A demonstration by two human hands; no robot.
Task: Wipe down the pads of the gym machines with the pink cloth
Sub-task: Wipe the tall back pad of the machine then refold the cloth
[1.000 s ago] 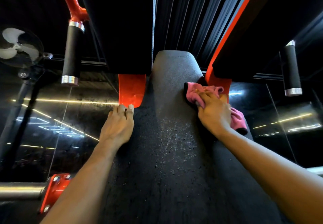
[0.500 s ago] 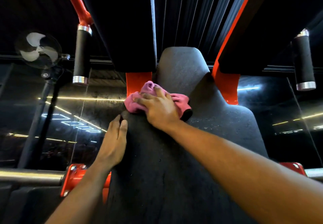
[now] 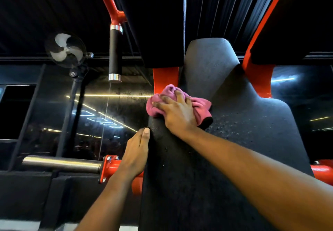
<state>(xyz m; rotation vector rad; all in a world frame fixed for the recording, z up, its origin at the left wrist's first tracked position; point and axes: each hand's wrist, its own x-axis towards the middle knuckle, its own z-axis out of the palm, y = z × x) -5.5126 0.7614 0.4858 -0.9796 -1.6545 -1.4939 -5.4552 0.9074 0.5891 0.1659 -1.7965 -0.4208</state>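
Note:
A tall black back pad (image 3: 234, 131) of a red-framed gym machine fills the middle of the head view. Its surface shows damp speckles. A bunched pink cloth (image 3: 200, 107) lies on the pad's upper left shoulder. My right hand (image 3: 177, 112) presses on the cloth, its fingers spread and curled over the bunch. My left hand (image 3: 135, 154) rests flat against the pad's left edge, lower down, fingers straight, thumb on the pad's front face.
A black-gripped handle (image 3: 115, 54) hangs from a red tube at upper left. A chrome bar (image 3: 61, 163) with a red flange juts left of the pad. A standing fan (image 3: 66, 49) is at far left. Red frame plates (image 3: 257, 79) flank the pad's neck.
My right hand swept the cloth from the pad's right side across to its left shoulder. My left hand slid down the left edge. The view shifted lower and left.

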